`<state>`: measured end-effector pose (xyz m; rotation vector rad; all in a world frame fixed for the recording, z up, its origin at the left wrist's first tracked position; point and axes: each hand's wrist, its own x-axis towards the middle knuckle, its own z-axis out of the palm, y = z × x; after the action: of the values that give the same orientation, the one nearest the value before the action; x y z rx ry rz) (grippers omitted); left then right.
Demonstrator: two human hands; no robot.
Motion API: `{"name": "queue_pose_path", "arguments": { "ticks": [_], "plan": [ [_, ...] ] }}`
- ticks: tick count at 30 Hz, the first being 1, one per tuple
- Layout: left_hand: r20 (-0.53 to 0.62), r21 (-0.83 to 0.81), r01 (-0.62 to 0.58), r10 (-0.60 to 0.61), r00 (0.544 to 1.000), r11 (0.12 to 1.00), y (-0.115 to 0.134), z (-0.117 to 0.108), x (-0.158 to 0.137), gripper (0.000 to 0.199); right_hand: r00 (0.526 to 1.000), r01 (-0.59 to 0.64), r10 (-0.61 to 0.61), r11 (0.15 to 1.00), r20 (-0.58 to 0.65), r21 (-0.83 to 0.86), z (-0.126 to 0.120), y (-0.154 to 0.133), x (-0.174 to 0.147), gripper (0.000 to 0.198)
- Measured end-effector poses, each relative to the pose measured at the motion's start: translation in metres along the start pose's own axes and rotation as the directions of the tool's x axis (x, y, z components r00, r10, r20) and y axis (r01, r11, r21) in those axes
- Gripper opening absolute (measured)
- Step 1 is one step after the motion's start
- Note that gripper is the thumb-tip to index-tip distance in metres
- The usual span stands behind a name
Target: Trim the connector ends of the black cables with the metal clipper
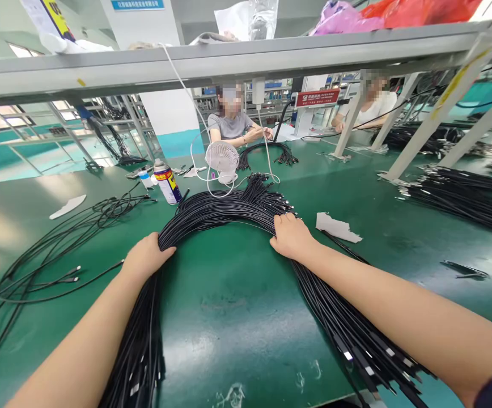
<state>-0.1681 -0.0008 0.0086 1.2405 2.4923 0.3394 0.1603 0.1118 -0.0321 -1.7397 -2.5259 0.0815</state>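
The left hand (146, 256) and right hand (292, 235) each wrap the arched cable bundle (203, 212) (on the table (229, 294)); handling appears in hand. The next move likely calls for even, firm grip.

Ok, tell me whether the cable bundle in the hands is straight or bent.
Bent: the cable bundle arches between the left hand and the right hand, its two ends trailing back toward the person.

A blue rectangular sign (138, 4) on a white pillar (146, 25) bears white Chinese characters, apparently ending 有限公司. White characters on a red rectangular signboard (317, 98) and lettering on a blue-and-yellow cylindrical can (167, 182) are too small to read surely.
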Motion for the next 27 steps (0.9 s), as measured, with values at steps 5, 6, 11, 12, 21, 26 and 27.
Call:
{"name": "queue_pose_path", "arguments": {
  "ticks": [5,6,11,12,21,26,27],
  "plan": [
    [-0.045,0.137,0.003,0.003,0.999,0.991,0.005,0.006,-0.003,0.038,1.000,0.018,-0.019,0.999,-0.008,-0.028,-0.005,-0.006,-0.003,0.035],
    [-0.051,0.148,-0.002,0.010,0.999,0.989,0.005,0.007,-0.003,0.038,1.000,0.020,-0.020,0.999,-0.005,-0.026,-0.006,-0.005,-0.003,0.035],
    [-0.066,0.167,-0.053,0.064,0.996,0.985,-0.002,0.009,0.000,0.037,0.999,0.036,-0.036,0.999,0.007,-0.001,-0.009,-0.001,-0.003,0.035],
    [-0.066,0.168,-0.062,0.074,0.995,0.984,-0.003,0.009,0.001,0.037,0.999,0.038,-0.038,0.999,0.008,0.004,-0.009,-0.001,-0.003,0.035],
    [-0.076,0.130,-0.163,0.173,0.982,0.978,-0.022,0.003,0.000,0.036,0.996,0.053,-0.059,0.995,0.068,0.081,-0.025,0.006,-0.013,0.034],
    [-0.035,0.059,-0.253,0.255,0.966,0.966,-0.044,0.000,-0.033,0.037,0.990,0.065,-0.078,0.991,0.114,0.118,-0.028,0.022,-0.039,0.036],
    [-0.031,0.042,-0.256,0.257,0.966,0.966,-0.048,0.001,-0.041,0.038,0.989,0.064,-0.080,0.990,0.127,0.125,-0.028,0.025,-0.044,0.037]
  ]
}}
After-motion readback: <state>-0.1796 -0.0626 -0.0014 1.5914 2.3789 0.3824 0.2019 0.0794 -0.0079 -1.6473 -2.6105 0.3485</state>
